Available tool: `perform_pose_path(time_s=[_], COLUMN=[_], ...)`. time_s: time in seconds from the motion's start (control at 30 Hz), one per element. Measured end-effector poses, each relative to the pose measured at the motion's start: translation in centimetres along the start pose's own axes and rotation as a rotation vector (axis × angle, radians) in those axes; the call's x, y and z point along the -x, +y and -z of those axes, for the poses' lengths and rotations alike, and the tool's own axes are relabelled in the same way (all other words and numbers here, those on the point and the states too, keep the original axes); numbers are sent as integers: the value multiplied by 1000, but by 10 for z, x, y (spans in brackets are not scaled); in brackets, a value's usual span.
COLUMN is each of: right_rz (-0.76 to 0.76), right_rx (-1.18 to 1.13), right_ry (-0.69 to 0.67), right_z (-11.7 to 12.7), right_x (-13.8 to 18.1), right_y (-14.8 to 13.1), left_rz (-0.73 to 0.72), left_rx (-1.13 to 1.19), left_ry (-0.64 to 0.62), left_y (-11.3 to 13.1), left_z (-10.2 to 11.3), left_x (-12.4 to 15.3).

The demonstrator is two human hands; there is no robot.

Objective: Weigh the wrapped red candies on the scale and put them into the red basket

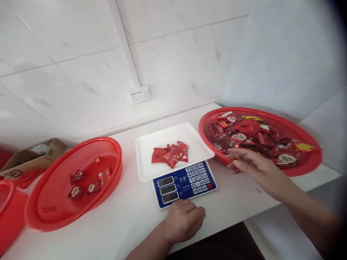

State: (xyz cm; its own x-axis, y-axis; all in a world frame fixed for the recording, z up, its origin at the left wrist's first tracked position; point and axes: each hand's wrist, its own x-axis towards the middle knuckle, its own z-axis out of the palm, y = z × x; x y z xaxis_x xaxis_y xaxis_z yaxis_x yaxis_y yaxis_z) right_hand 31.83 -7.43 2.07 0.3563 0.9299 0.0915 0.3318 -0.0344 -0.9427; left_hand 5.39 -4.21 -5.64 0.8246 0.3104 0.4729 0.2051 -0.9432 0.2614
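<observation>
My left hand [185, 221] rests on the table in a loose fist just below the scale [185, 186], with nothing showing in it. On the scale's white tray [148, 142] lies a small pile of red wrapped packets [172, 154]. My right hand [255, 171] hovers over the near rim of the right red basket [311, 159], fingers stretched forward and apart from the thumb, no item visible in them. That basket holds a heap of red wrapped packets [246, 128], some with yellow or white parts.
At the left, another red basket [114, 144] holds several red packets [77, 191]. Beyond it are a cardboard box [35, 155] and part of a further red container [11, 216]. A wall socket [140, 94] sits above the white table [127, 213].
</observation>
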Motion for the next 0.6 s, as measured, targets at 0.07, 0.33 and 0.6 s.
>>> perform_pose_path(time_s=[0.07,0.33,0.6], right_rz=[-41,58,111], right_rx=[-11,577,986], right_ry=[-64,-100,-150], right_z=[14,39,21], right_x=[-7,-71,-151], right_y=[-14,-35,5], left_rz=[8,14,21], left_rx=[12,31,7], left_ry=[1,21,127], left_y=[1,3,-3], left_z=[2,2,-10], left_x=[-1,-1,2])
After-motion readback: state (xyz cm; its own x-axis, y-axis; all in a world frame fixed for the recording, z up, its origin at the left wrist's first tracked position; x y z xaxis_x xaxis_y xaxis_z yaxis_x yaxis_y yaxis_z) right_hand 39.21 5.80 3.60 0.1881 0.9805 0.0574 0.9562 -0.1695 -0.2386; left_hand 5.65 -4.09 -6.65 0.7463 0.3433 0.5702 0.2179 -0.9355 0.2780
